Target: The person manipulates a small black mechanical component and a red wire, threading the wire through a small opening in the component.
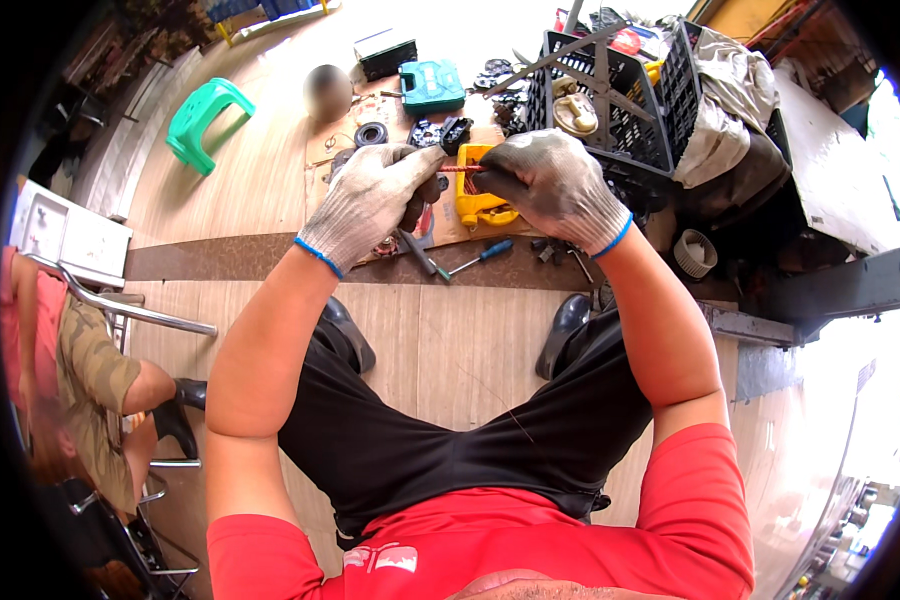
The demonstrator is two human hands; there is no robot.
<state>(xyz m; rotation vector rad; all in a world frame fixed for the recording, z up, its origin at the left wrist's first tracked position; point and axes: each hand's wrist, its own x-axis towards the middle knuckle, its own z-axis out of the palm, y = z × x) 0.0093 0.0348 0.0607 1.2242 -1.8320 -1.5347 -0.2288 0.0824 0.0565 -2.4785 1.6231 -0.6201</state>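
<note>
A short length of thin red twisted wire (pixel 458 169) is stretched level between my two hands. My left hand (pixel 370 195), in a whitish knit glove with a blue cuff, pinches its left end. The right end is pinched in my right hand (pixel 555 185), whose matching glove is darkly stained at the fingertips. Just below the wire lies a yellow plastic housing (pixel 467 207), partly covered by my right hand. On the ground nearer me rest a blue-handled screwdriver (pixel 495 250) and a grey bar-like tool (pixel 418 253).
Beyond my hands are a teal tool case (pixel 432 85), a black ring (pixel 371 133) and dark parts. Black crates (pixel 642 145) with cloth stand at the right. A green stool (pixel 208 118) is at the far left. A person in camouflage shorts (pixel 95 345) sits on my left.
</note>
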